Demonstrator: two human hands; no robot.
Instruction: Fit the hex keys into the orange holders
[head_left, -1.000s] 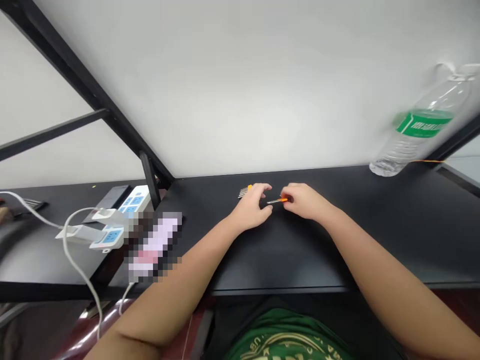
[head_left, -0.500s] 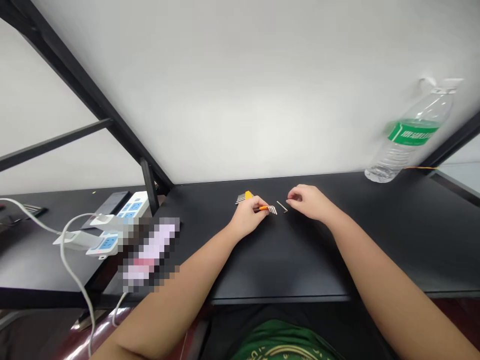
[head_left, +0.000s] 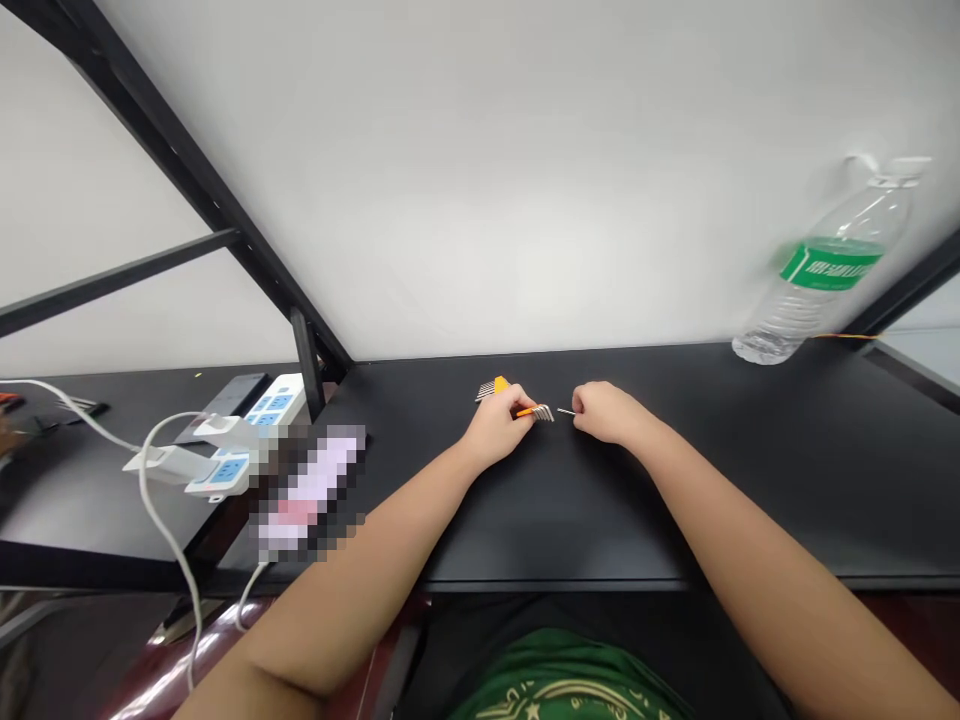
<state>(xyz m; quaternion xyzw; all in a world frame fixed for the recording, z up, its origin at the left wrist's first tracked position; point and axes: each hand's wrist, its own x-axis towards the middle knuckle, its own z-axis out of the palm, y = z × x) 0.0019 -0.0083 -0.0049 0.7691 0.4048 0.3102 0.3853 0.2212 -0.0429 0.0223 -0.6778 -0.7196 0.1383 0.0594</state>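
Observation:
My left hand (head_left: 495, 430) is closed around an orange hex key holder (head_left: 502, 383), just above the black desk. Silver hex keys stick out of the holder on both sides of my fingers, long shafts at the upper left and short bent ends at the right. To the right, my right hand (head_left: 607, 411) pinches a single loose hex key (head_left: 566, 411). Its thin free end points left toward the holder, with a small gap between them. The rest of that key is hidden in my fingers.
A clear bottle (head_left: 821, 265) with a green label stands at the back right by the wall. At the left lie a phone (head_left: 319, 490), partly pixelated, and a white power strip (head_left: 281, 400) with plugs and cables. Black metal frame bars (head_left: 161, 130) rise at the left.
My right hand has closed on the loose hex key, which lay on the desk before. The key has turned from slanting to nearly level. My left hand keeps its hold.

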